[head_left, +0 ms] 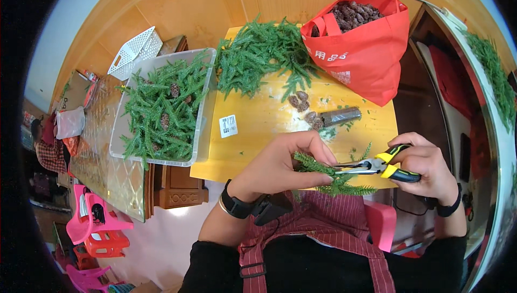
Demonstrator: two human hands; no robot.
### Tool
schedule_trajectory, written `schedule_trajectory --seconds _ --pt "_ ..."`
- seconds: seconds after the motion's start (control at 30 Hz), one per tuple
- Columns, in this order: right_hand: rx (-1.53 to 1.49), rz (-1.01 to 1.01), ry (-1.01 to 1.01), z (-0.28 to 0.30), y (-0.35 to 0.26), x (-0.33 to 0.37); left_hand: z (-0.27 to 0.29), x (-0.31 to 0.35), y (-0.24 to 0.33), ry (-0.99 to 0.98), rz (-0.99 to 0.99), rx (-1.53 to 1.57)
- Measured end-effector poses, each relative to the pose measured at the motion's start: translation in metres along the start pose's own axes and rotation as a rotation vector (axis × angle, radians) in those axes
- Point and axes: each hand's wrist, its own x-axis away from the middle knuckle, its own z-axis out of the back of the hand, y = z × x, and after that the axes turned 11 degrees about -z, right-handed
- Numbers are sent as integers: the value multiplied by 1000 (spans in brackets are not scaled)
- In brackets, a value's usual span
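Observation:
Over the table's near edge, my left hand pinches a green artificial pine sprig between thumb and fingers. My right hand is wrapped round the black-and-yellow handles of a pair of pliers. The pliers' jaws reach left to the sprig by my left fingertips; whether they grip it or a wire I cannot tell. Beyond my hands lie several loose pine cones and a dark, shiny cylindrical bundle.
A clear plastic bin at left holds pine sprigs with cones. More green sprigs are heaped at the table's back. A red bag full of cones stands back right. A white label lies on the yellow table.

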Motion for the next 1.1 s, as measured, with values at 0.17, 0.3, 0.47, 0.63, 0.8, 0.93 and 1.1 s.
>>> schedule_trajectory --seconds 0.17,0.3,0.47,0.63,0.8,0.93,1.1 --pt "38 -3 5 1 -5 0 0 3 -1 13 37 -23" --pt "115 3 67 -3 -8 2 -3 2 0 100 15 -81" --pt "151 -67 183 -18 -12 5 -16 -3 -9 287 -85 -288" --pt "50 -208 261 -44 -20 11 -31 -10 -23 428 -659 -1193" --pt "-109 -281 56 -29 -12 13 -19 -10 -18 351 -263 -499" --pt "-95 -132 66 -22 -11 6 -10 -4 -9 226 -146 -286" --pt "-39 -133 -3 -10 -11 6 -7 -3 -7 167 -168 -245"
